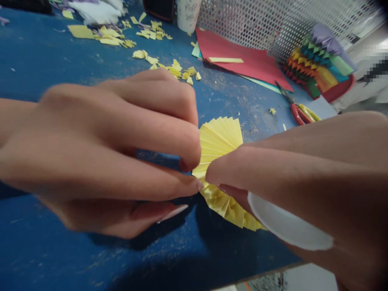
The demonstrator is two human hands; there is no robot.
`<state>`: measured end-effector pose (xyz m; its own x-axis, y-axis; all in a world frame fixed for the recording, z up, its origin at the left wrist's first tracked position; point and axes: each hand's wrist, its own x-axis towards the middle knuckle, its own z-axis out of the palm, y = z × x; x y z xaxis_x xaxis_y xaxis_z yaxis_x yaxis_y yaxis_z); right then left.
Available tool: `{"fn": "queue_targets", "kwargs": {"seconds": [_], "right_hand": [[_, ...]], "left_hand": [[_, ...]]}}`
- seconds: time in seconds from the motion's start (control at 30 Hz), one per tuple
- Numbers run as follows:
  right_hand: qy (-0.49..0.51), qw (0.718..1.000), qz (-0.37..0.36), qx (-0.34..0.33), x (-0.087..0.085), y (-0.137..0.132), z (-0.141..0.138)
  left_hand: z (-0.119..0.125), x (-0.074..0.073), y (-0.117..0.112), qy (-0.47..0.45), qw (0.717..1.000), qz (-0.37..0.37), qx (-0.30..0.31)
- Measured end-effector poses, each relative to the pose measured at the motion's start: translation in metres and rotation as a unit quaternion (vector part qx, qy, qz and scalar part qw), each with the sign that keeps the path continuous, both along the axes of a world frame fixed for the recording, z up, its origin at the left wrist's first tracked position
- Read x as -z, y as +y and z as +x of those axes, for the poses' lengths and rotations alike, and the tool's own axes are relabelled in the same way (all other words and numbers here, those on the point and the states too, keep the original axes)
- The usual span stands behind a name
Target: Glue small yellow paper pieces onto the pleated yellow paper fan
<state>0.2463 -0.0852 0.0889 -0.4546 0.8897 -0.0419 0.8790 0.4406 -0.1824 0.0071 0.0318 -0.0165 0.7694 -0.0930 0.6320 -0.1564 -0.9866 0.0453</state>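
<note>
A pleated yellow paper fan (220, 139) forms a rounded, folded shape between my hands, with its centre hidden by my fingers. My left hand (115, 141) comes in from the left, its fingertips pressed on the fan's centre. From the right, my right hand (291, 173) pinches the fan against my left fingertips. Under my right hand, a white paper disc (287, 226) shows as a curved edge, and it seems to rest against my fingers. Part of the fan's lower pleats stick out below my fingers.
Yellow paper scraps (162, 66) litter the blue worktable (54, 52). Red-handled scissors (298, 111) lie on it, near a red paper sheet (242, 52). Multicoloured pleated paper (318, 64) stands by a perforated metal basket (257, 22). A white cup (188, 14) stands behind.
</note>
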Motion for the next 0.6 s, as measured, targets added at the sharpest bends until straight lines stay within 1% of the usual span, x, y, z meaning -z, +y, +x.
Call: {"fn": "queue_targets", "kwargs": {"seconds": [0.1, 0.17, 0.23, 0.27, 0.33, 0.37, 0.4, 0.5, 0.57, 0.6], "right_hand": [[-0.045, 0.999, -0.019, -0.001, -0.008, 0.001, -0.008], [-0.063, 0.997, -0.040, -0.025, -0.015, 0.002, -0.009], [-0.039, 0.997, -0.056, -0.048, -0.022, 0.004, -0.005], [-0.019, 0.995, -0.077, -0.054, -0.025, 0.004, -0.002], [0.011, 0.991, -0.118, -0.057, -0.029, 0.005, 0.002], [0.010, 0.991, -0.120, -0.058, -0.030, 0.005, 0.003], [-0.002, 0.992, -0.106, -0.065, -0.030, 0.005, 0.003], [-0.072, 0.992, -0.022, -0.100, -0.027, 0.006, -0.003], [-0.081, 0.992, 0.002, -0.102, -0.027, 0.006, -0.008], [-0.062, 0.995, -0.008, -0.082, -0.028, 0.007, -0.010]], "left_hand": [[0.008, -0.005, -0.002, 0.011, 1.000, -0.004, -0.005], [0.011, -0.006, -0.003, 0.002, 1.000, -0.012, -0.003], [0.013, -0.008, -0.004, -0.009, 1.000, -0.011, 0.000], [0.014, -0.009, -0.004, -0.010, 1.000, -0.008, 0.000], [0.015, -0.010, -0.003, -0.011, 1.000, -0.005, -0.003], [0.015, -0.011, -0.002, -0.012, 1.000, -0.003, 0.002], [0.015, -0.011, -0.001, -0.015, 1.000, 0.000, 0.009], [0.015, -0.009, 0.002, -0.032, 0.999, 0.004, 0.023], [0.015, -0.008, 0.003, -0.038, 0.999, 0.004, 0.018], [0.014, -0.007, 0.003, -0.037, 0.999, -0.013, 0.013]]}}
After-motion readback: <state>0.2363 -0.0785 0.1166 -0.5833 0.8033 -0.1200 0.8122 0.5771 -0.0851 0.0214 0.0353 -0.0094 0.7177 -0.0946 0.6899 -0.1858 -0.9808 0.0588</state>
